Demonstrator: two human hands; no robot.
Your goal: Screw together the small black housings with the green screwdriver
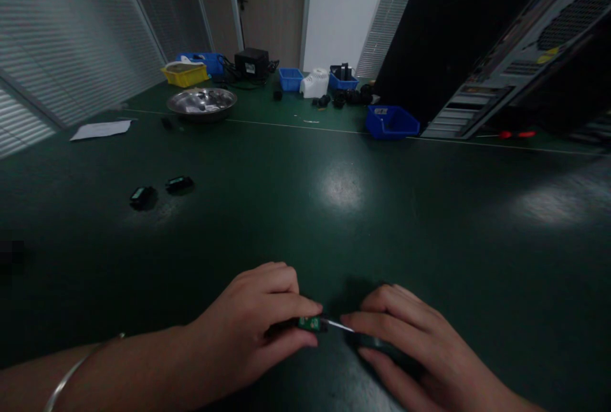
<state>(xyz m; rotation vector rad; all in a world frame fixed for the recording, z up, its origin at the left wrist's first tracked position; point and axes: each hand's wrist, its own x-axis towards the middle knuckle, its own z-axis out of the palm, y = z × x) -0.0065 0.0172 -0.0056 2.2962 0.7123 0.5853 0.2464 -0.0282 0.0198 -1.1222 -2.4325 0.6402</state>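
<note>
Between the thumb and fingers of my left hand (267,316) is a small black part with a green circuit board (309,323) showing at its end. My right hand (405,342) is closed around the dark handle of a screwdriver (340,325). Its thin metal shaft points left, and the tip meets the end of the circuit board; whether it sits in a screw or a gap I cannot tell. Both hands are low over the green table (267,221). My left palm hides the rest of the black part.
Two small black devices (179,183) lie at the left. Farther back are a metal bowl (202,118), a sheet of paper (101,130), a yellow bin (186,76), a blue bin (392,125) and a white housing (315,85). A tall computer case (458,106) stands back right.
</note>
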